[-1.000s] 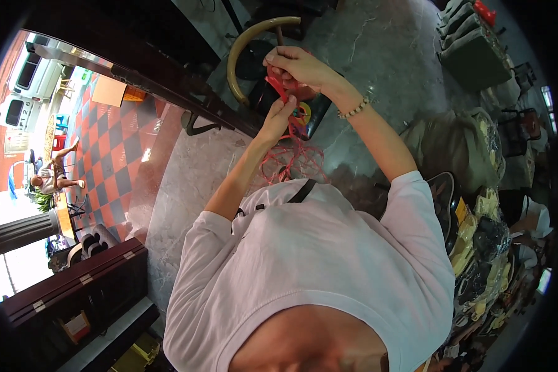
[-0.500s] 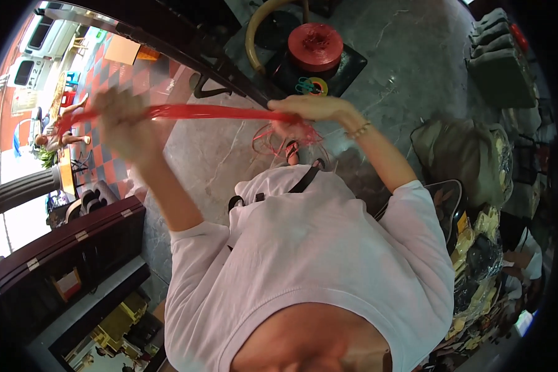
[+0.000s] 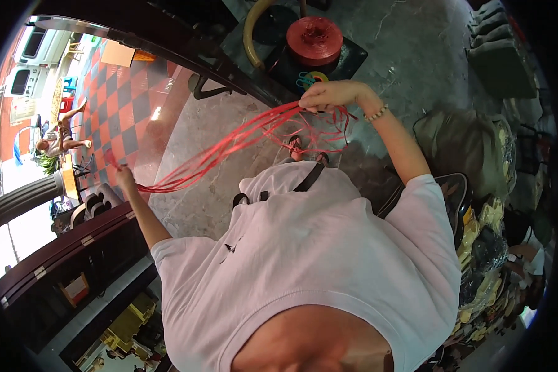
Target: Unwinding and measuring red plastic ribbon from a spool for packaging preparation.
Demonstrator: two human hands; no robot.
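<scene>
A bundle of red plastic twine strands stretches in a slack curve between my two hands. Its one end is gripped by my left hand, low at the left near the dark wooden furniture, with a blurred red tuft beyond the fist. My right hand, wearing a beaded bracelet, pinches the other end, and loose strands dangle below it. Just beyond the right hand, a big red twine roll sits on a black stool. Teal-handled scissors and a yellow-green tape roll lie beside the roll.
Dark wooden furniture flanks me at left. A dark beam crosses the upper left, before red-grey outdoor tiles with a seated person. Wrapped items and grey cushioned pieces stack at right.
My left hand has swung down and left, and my right hand has moved up and right. The twine, earlier a taut flat band, now hangs as separate curved strands.
</scene>
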